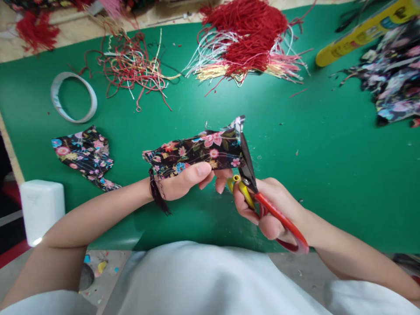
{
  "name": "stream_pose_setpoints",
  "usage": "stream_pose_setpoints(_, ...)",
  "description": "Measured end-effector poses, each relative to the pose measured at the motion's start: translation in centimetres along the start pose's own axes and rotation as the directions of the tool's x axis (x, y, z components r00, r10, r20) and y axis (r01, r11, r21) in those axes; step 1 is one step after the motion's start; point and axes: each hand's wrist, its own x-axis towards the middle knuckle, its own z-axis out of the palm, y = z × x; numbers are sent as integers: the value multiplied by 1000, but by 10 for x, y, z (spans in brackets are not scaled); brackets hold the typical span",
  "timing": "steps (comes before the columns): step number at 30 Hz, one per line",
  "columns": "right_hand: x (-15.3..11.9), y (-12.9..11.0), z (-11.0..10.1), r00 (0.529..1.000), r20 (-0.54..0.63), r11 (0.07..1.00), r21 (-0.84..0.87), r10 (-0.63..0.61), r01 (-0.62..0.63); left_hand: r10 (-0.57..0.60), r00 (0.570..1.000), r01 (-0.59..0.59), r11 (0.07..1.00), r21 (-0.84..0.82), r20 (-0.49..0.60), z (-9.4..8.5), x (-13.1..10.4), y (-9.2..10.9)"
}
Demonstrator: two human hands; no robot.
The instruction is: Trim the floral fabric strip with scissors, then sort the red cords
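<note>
My left hand (187, 179) pinches a strip of black floral fabric (197, 153) between thumb and fingers, held above the green table. A dark tassel hangs at my left wrist. In my right hand (262, 210) are red-handled scissors (278, 218), their dark blades upright across the fabric's right end. A small yellow tubular item (244, 192) is also held in the right hand, beside the scissors' pivot. Whether the blades are fully closed is hard to tell. Another floral fabric piece (87, 157) lies on the table to the left.
Behind the hands on the green table (328, 166) lie tangled cords (131, 65) and a red and white cord bundle (249, 35). A tape ring (55, 98) and white box (44, 210) are left; a yellow tube (364, 35) and fabric scraps (393, 78) are right.
</note>
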Motion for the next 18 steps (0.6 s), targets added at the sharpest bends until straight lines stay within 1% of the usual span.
stream_pose_setpoints(4,0,1,0,1000,-3,1000,-13,-20,20,48,999,-48,998,-40,-6,1,2,0)
stream_pose_setpoints(7,0,2,1,1000,3,1000,-5,-17,17,40,999,-41,998,-46,-8,2,4,2)
stream_pose_setpoints(13,-1,5,2,1000,17,1000,9,-12,12,34,999,-34,999,-9,-18,1,2,0)
stream_pose_setpoints(18,-2,6,3,1000,9,1000,-2,-13,13,42,999,-42,999,33,3,-1,-1,-3)
